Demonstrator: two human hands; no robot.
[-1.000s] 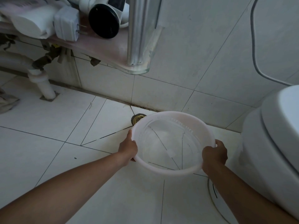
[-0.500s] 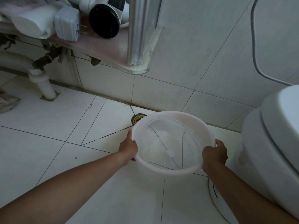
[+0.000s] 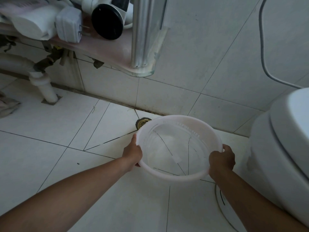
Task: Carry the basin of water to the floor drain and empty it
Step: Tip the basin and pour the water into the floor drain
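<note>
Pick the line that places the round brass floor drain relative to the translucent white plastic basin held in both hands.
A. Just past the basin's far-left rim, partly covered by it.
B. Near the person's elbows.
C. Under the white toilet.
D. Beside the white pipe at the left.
A: the round brass floor drain shows just beyond the far-left rim of the translucent white plastic basin, which hides its right part.

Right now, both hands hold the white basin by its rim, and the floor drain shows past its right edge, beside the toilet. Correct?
One detail is wrong. In the head view the floor drain shows past the far left edge of the basin, on the side away from the toilet. The rest holds: the left hand and right hand hold it by its rim.
</note>
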